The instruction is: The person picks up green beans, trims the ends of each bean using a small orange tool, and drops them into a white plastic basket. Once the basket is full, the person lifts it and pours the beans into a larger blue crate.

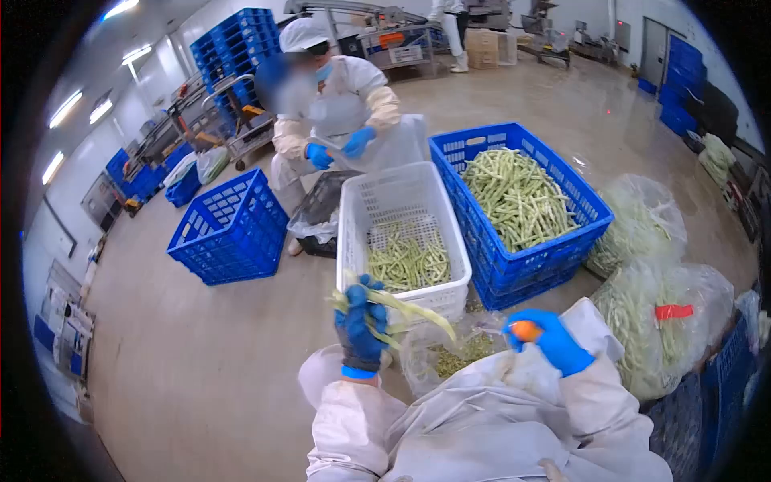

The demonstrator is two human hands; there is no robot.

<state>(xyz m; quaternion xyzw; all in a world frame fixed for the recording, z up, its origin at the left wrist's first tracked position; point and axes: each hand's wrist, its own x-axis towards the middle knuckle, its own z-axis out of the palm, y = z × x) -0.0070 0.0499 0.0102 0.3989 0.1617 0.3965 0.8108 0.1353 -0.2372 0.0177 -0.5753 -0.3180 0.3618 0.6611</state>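
Observation:
My left hand (361, 325), in a dark blue glove, is closed around several long green beans (414, 309) whose ends stick out on both sides. In my right hand (554, 341), gloved in lighter blue, is an orange-handled tool (526, 331); its working end cannot be made out. Just beyond my left hand stands a white plastic crate (349, 217) with cut green beans (408, 257) at its bottom. Between my hands, a clear plastic bag (418, 353) holds small green trimmings (462, 353).
A blue crate (534, 261) heaped with beans (518, 197) stands right of the white one. Filled bags of beans (662, 321) lie at the right. Another blue crate (229, 233) is on the floor at left. Opposite sits a co-worker (341, 96) in white with blue gloves.

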